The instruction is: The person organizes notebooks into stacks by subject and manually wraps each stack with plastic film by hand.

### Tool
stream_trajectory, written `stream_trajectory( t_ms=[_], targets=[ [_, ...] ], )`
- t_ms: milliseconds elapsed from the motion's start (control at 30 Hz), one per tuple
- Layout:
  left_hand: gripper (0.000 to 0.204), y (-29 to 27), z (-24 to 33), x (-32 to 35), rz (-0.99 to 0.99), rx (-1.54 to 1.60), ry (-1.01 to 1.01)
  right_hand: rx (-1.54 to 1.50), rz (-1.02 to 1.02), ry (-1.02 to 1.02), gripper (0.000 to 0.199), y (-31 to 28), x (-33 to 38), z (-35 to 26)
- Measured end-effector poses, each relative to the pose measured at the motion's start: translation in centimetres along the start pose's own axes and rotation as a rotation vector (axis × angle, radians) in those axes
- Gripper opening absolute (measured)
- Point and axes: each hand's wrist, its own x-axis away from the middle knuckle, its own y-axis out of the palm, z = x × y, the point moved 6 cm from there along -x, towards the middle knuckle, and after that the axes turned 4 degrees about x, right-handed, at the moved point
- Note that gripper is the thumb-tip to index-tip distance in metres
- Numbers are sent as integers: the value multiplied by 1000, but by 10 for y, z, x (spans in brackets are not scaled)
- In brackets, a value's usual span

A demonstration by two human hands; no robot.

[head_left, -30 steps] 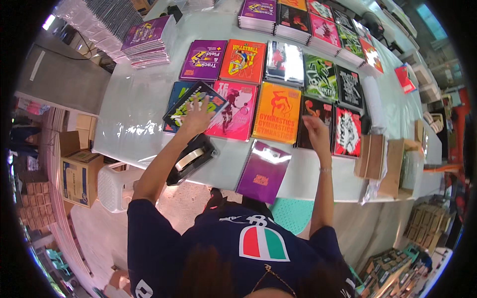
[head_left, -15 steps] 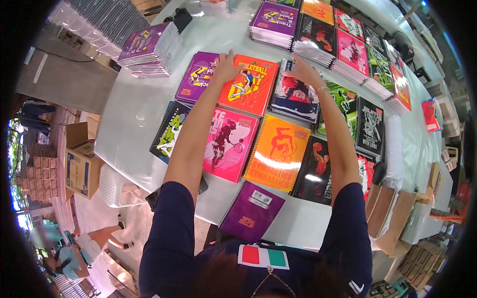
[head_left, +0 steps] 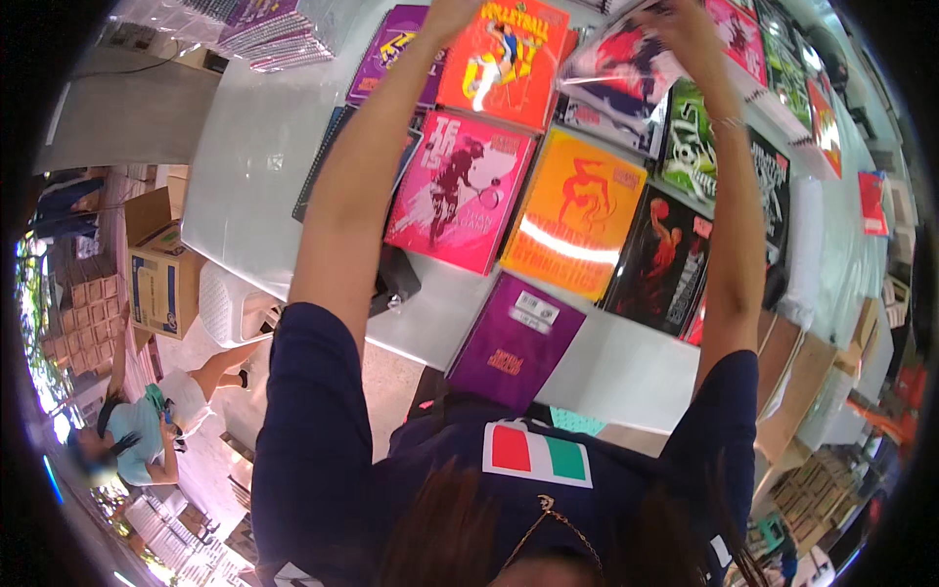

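My right hand [head_left: 688, 37] grips the far edge of a spiral notebook [head_left: 621, 61] with a red and dark blue cover. That notebook is tilted and raised over a similar notebook [head_left: 604, 125]. My left hand [head_left: 453, 14] is at the top edge of the view, by the far left corner of an orange-red notebook [head_left: 507, 59] with a volleyball player; its fingers are mostly cut off. A purple and yellow notebook [head_left: 391, 61] is under and beside my left forearm. Nearer lie a pink tennis notebook [head_left: 460, 191], a yellow-orange gymnast notebook [head_left: 575, 210] and a black basketball notebook [head_left: 660, 259].
A purple notebook [head_left: 518, 338] lies face down at the table's [head_left: 235, 196] near edge. Bagged notebooks [head_left: 279, 34] are stacked far left. More stacks [head_left: 782, 64] stand far right. Cardboard boxes [head_left: 161, 279] and a white stool [head_left: 230, 303] are left, with another person [head_left: 147, 430] beyond.
Both hands have reached farther forward, and the view has shifted so the notebooks sit higher in it. The red and dark blue notebook has been lifted and tilted by my right hand.
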Motion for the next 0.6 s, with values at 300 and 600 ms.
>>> stream_trajectory(
  t_ms=[300, 600],
  targets=[
    [40, -132, 154, 116, 36, 695, 158, -124, 695, 702, 34, -162, 274, -191],
    [48, -91, 131, 349, -63, 512, -259, -139, 522, 1309, 30, -53, 440, -234]
  ],
)
